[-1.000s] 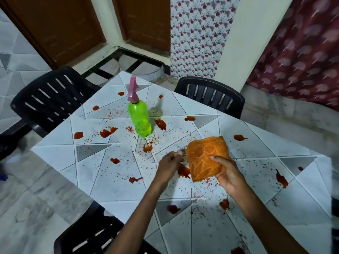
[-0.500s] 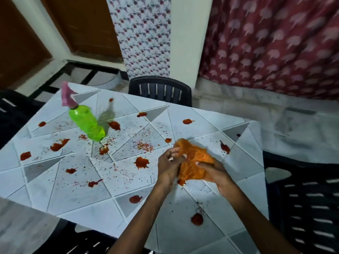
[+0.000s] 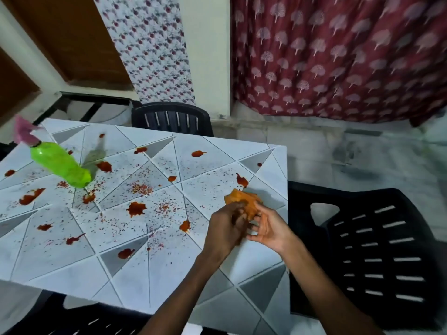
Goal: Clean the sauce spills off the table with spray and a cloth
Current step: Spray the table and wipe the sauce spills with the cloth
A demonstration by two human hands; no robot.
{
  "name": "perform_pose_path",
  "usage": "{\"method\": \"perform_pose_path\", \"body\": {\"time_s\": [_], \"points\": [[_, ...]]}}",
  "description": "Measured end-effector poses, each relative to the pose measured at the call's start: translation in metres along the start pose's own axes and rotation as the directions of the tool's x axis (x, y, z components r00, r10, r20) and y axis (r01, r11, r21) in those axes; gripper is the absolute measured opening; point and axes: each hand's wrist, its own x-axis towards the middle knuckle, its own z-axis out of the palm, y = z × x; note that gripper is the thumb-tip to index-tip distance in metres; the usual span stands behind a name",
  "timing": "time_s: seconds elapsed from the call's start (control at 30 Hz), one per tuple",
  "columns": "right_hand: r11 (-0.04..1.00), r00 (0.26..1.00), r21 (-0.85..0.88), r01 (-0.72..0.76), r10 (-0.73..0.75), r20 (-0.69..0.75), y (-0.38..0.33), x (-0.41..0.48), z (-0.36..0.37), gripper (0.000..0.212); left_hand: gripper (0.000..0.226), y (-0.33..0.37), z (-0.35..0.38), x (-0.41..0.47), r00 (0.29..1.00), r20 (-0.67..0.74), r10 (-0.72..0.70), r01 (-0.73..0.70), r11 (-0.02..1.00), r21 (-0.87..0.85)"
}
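An orange cloth (image 3: 244,201) is bunched up near the right edge of the white tiled table (image 3: 157,267). My left hand (image 3: 227,228) and my right hand (image 3: 268,227) both grip the cloth from its near side, just above the tabletop. A green spray bottle (image 3: 60,166) with a pink trigger head stands at the far left of the table. Red sauce spills lie across the surface, one big blot (image 3: 136,209) in the middle, another (image 3: 242,180) just beyond the cloth, with fine red specks all around.
A black plastic chair (image 3: 370,250) stands right of the table, another (image 3: 171,119) at the far side, and a third (image 3: 72,320) at the near left edge. A maroon patterned curtain (image 3: 338,56) hangs behind. The floor is grey marble.
The view has swung to the right. The cloth has gone from held open to crumpled between both hands, nearer the table's right edge. The bottle has stayed put.
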Motion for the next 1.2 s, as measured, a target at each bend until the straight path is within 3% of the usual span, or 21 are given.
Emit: {"method": "perform_pose_path", "body": {"time_s": [0.13,0.2,0.23,0.3,0.33,0.4,0.47,0.57,0.63,0.73,0.8,0.9,1.0,1.1,1.2], "points": [[0.999,1.000,0.043,0.031,-0.031,-0.001,-0.006,-0.003,-0.029,0.029,0.017,0.002,0.011,0.001,0.984,-0.179,-0.017,0.013,1.000,-0.022],[0.998,0.999,0.049,0.045,-0.046,0.017,-0.011,-0.004,-0.038,0.037,0.025,0.001,0.012,0.010,0.976,-0.166,-0.142,0.131,0.989,-0.076],[0.998,0.999,0.047,0.044,-0.045,0.022,-0.014,-0.004,-0.041,0.040,0.038,0.003,0.013,0.017,0.963,-0.066,-0.262,0.251,0.958,-0.141],[0.998,0.999,0.042,0.039,-0.040,0.024,-0.021,-0.003,-0.046,0.046,0.061,0.007,0.011,0.029,0.851,0.298,-0.432,0.518,0.782,-0.346],[0.999,0.999,0.035,0.038,-0.039,0.028,-0.024,-0.002,-0.047,0.051,0.063,0.007,0.012,0.034,0.782,0.455,-0.425,0.608,0.681,-0.408],[0.999,0.998,0.025,0.045,-0.046,0.040,-0.031,0.001,-0.049,0.056,0.060,0.003,0.017,0.041,0.732,0.565,-0.381,0.663,0.587,-0.464],[0.997,0.996,0.017,0.078,-0.079,0.041,-0.037,0.004,-0.051,0.067,0.059,0.003,0.021,0.050,0.765,0.506,-0.399,0.632,0.620,-0.466],[0.996,0.994,0.031,0.089,-0.091,0.066,-0.041,0.009,-0.055,0.101,0.046,0.001,0.022,0.069,0.803,0.436,-0.407,0.589,0.652,-0.478],[0.996,0.992,0.030,0.086,-0.089,0.090,-0.043,0.015,-0.057,0.109,0.038,-0.002,0.022,0.083,0.811,0.431,-0.396,0.576,0.672,-0.466],[0.994,0.988,0.001,0.111,-0.110,0.105,-0.049,0.017,-0.054,0.098,0.036,-0.010,0.025,0.101,0.860,0.347,-0.375,0.499,0.761,-0.415],[0.990,0.989,-0.051,0.133,-0.130,0.065,-0.053,0.020,-0.051,0.087,0.039,-0.013,0.026,0.111,0.867,0.382,-0.321,0.470,0.783,-0.408],[0.980,0.983,-0.122,0.156,-0.166,-0.078,-0.062,0.032,-0.056,0.072,0.036,-0.021,0.030,0.129,0.841,0.448,-0.303,0.498,0.759,-0.420],[0.958,0.951,-0.239,0.158,-0.212,-0.224,-0.075,0.045,-0.067,0.063,0.025,-0.035,0.039,0.151,0.860,0.348,-0.373,0.498,0.763,-0.412],[0.842,0.851,-0.490,0.225,-0.415,-0.322,-0.097,0.059,-0.074,0.046,0.030,-0.061,0.039,0.179,0.912,0.200,-0.357,0.376,0.924,-0.067],[0.626,0.649,-0.744,0.234,-0.670,-0.360,-0.129,0.079,-0.078,0.037,0.060,-0.092,0.028,0.199,0.926,0.255,-0.278,0.184,0.923,0.337]]}}
